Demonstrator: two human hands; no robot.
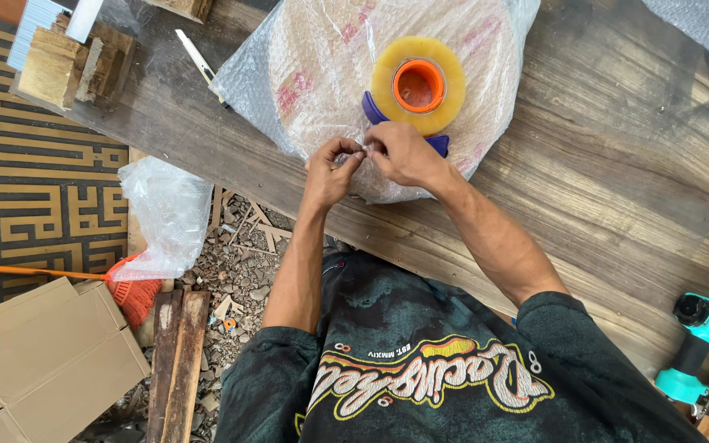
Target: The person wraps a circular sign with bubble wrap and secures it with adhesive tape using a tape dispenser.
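**Both hands pinched at the tape end on the wrapped disc**

Your left hand and right hand met at the near edge of the round, flat parcel wrapped in clear bubble plastic, which lay on the dark wooden plank table; both sets of fingertips were pinched together on something thin between them, probably the loose end of the tape, though the strip itself was too fine to make out. The yellowish roll of packing tape on its orange-cored purple dispenser rested on top of the parcel, just beyond your knuckles, likely parked there to stay within reach; a slim white-handled utility knife lay on the table left of the parcel, apart from your hands.
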